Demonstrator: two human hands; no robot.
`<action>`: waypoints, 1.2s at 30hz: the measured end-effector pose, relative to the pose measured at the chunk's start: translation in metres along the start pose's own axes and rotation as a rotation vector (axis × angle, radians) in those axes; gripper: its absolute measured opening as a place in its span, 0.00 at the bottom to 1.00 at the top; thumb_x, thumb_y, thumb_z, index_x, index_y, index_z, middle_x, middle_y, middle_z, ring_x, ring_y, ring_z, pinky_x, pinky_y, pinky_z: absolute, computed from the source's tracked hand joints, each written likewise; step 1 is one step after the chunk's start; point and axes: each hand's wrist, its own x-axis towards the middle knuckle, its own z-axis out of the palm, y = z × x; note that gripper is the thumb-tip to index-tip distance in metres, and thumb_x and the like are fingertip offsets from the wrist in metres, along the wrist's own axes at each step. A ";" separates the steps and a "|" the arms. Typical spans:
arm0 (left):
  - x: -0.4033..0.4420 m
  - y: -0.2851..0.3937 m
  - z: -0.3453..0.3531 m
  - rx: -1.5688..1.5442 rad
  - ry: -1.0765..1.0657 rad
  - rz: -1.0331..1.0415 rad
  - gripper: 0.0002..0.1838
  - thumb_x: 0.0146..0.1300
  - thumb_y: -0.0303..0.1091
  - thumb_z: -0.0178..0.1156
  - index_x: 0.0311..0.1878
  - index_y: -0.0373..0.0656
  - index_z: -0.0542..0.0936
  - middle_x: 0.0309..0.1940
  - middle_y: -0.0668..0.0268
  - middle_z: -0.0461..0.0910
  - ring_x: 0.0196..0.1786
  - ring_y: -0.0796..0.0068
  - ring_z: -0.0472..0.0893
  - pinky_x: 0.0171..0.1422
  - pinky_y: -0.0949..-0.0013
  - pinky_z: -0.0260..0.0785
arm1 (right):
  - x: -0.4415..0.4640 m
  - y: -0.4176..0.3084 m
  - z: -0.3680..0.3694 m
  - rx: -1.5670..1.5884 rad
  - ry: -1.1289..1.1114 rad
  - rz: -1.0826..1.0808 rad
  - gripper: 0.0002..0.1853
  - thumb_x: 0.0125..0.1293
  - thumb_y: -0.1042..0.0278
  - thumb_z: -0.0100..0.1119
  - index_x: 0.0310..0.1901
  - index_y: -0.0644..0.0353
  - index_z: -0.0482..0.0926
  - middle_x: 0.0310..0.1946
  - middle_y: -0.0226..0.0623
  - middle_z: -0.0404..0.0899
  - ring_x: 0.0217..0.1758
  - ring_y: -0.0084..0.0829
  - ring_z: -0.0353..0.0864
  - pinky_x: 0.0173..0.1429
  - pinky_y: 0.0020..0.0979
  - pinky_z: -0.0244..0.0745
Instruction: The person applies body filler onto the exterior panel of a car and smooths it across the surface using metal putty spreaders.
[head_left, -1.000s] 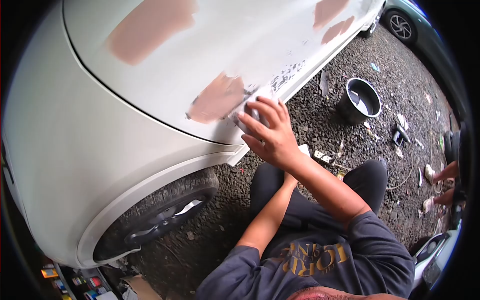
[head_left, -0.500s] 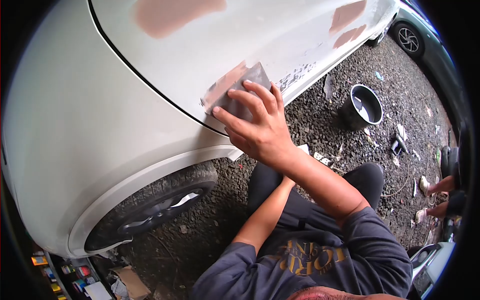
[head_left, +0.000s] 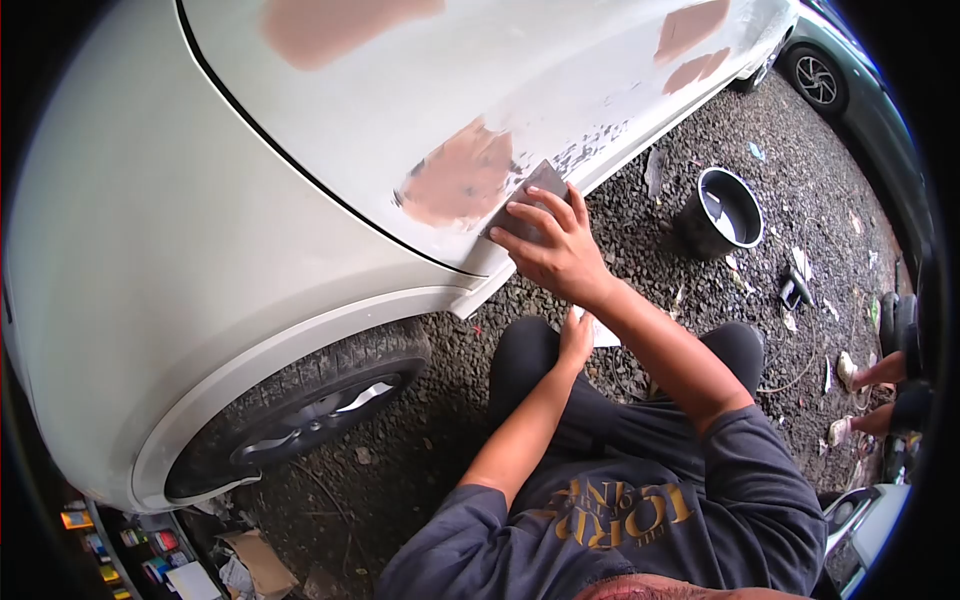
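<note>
On the lower door panel of the white car (head_left: 330, 215), my right hand (head_left: 553, 243) presses a flat dark grey pad (head_left: 546, 182), its fingers over the face. The pad lies just right of and below a pinkish-brown patch (head_left: 462, 175), beside dark speckles on the paint. My left hand (head_left: 575, 342) is low between my knees, closed at the edge of a white flat piece (head_left: 604, 334); my right forearm partly hides this piece.
A black bucket (head_left: 727, 213) with liquid stands on the gravel (head_left: 640, 260). Right of it are a dark tool (head_left: 795, 291), scraps and a cable. The car's wheel (head_left: 310, 420) is at lower left. Another person's feet (head_left: 846, 400) show at right, and boxed items (head_left: 150, 550) at bottom left.
My right hand and the pad have moved down and right off the pinkish-brown patch, uncovering it. More of my left hand and the white piece now shows.
</note>
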 end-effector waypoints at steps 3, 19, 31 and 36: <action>-0.002 0.012 0.001 0.082 -0.013 0.110 0.30 0.77 0.52 0.53 0.68 0.34 0.76 0.54 0.41 0.85 0.58 0.44 0.84 0.59 0.49 0.73 | 0.012 -0.023 -0.022 0.094 0.014 0.113 0.34 0.54 0.64 0.77 0.65 0.30 0.81 0.70 0.30 0.71 0.78 0.45 0.66 0.81 0.65 0.54; 0.006 0.001 0.005 0.229 -0.209 0.137 0.32 0.81 0.54 0.45 0.73 0.38 0.70 0.63 0.48 0.77 0.66 0.53 0.75 0.69 0.54 0.64 | -0.002 -0.032 0.029 0.116 0.153 0.111 0.36 0.55 0.63 0.78 0.67 0.28 0.80 0.68 0.29 0.72 0.75 0.43 0.68 0.81 0.65 0.51; 0.008 0.001 0.002 0.234 -0.233 0.135 0.33 0.84 0.56 0.38 0.77 0.40 0.66 0.71 0.54 0.71 0.73 0.60 0.69 0.77 0.57 0.58 | -0.009 -0.028 0.034 0.097 0.148 0.121 0.35 0.54 0.63 0.79 0.66 0.29 0.82 0.69 0.31 0.72 0.76 0.44 0.67 0.80 0.65 0.54; 0.008 0.011 0.005 0.216 -0.258 0.163 0.33 0.85 0.57 0.36 0.79 0.41 0.64 0.74 0.56 0.68 0.75 0.63 0.66 0.80 0.58 0.55 | 0.013 -0.047 -0.020 0.135 0.089 0.205 0.36 0.54 0.63 0.78 0.68 0.28 0.81 0.71 0.32 0.71 0.78 0.45 0.64 0.80 0.66 0.52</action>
